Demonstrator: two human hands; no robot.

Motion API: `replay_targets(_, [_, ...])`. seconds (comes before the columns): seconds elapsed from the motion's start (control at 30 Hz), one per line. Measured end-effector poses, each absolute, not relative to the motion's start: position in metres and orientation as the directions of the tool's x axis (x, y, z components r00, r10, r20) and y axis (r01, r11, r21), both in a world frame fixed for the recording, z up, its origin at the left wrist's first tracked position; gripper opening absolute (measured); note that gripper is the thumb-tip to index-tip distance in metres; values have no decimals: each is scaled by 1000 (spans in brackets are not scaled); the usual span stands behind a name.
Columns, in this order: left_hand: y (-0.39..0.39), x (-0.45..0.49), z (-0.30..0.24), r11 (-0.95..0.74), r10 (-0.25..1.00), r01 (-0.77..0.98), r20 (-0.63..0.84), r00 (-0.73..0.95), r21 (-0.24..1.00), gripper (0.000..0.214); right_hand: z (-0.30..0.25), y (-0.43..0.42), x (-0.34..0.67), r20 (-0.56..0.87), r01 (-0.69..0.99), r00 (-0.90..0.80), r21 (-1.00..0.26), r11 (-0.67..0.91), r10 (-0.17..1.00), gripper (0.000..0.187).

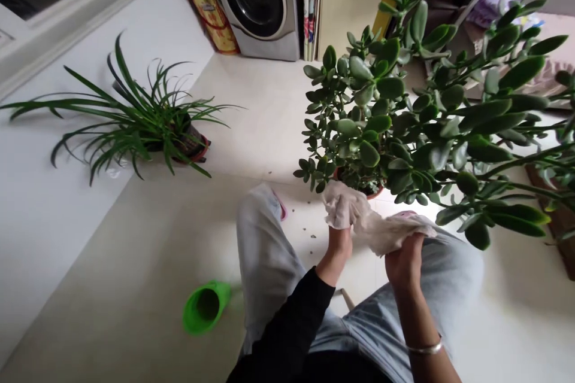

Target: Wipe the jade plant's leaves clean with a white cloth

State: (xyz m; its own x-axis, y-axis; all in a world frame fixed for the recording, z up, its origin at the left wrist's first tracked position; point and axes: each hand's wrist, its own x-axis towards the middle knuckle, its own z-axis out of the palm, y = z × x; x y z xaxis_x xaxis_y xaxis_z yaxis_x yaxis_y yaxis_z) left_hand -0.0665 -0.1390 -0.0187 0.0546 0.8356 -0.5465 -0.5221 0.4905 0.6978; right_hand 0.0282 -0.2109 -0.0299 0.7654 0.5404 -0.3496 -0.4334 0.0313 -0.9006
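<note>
A white cloth [368,221] is stretched between both my hands, just in front of a large jade plant [422,114] in a reddish pot [375,192]. My left hand [339,245] is wrapped inside one end of the cloth, closed on it, close to the pot's rim. My right hand [406,260] grips the other end, fingers curled, a silver bracelet on its wrist. I am sitting, with my knees in light grey trousers [265,251] either side of my arms.
A spider-like plant [135,119] in a dark red pot stands on the floor at left. A green watering can [204,306] lies by my left leg. A washing machine [258,0] stands at the back. Small crumbs dot the tiles near the jade pot.
</note>
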Motion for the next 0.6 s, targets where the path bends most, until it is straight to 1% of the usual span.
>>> replay_targets(0.07, [-142,-61,-28,537,788,-580,-610,85,612,42,-32,-215,34,-461,-568,677,-823,10,573,54])
replay_targets(0.13, [-144,-57,-35,537,773,-610,-630,78,583,41,-30,-219,40,-549,-697,571,-717,6,611,53])
replay_targets(0.2, [-144,-55,-38,507,797,-604,-601,58,615,43,-28,-223,44,-577,-775,486,-632,18,656,47])
replay_targets(0.27, [-144,-56,-40,465,842,-568,-538,45,679,46,-27,-225,46,-575,-828,426,-559,44,698,41])
replay_targets(0.33, [-142,-57,-41,409,885,-519,-465,24,751,47,-28,-226,45,-576,-857,386,-513,49,721,37])
replay_targets(0.43, [-135,-56,-42,376,912,-457,-409,29,806,34,-33,-224,40,-591,-851,378,-524,16,713,37])
replay_targets(0.53, [-121,-46,-39,388,916,-440,-391,89,810,19,-38,-216,35,-562,-787,450,-617,10,694,41])
replay_targets(0.6, [-109,-34,-37,372,924,-470,-369,103,800,19,-40,-209,32,-524,-731,509,-682,22,683,45])
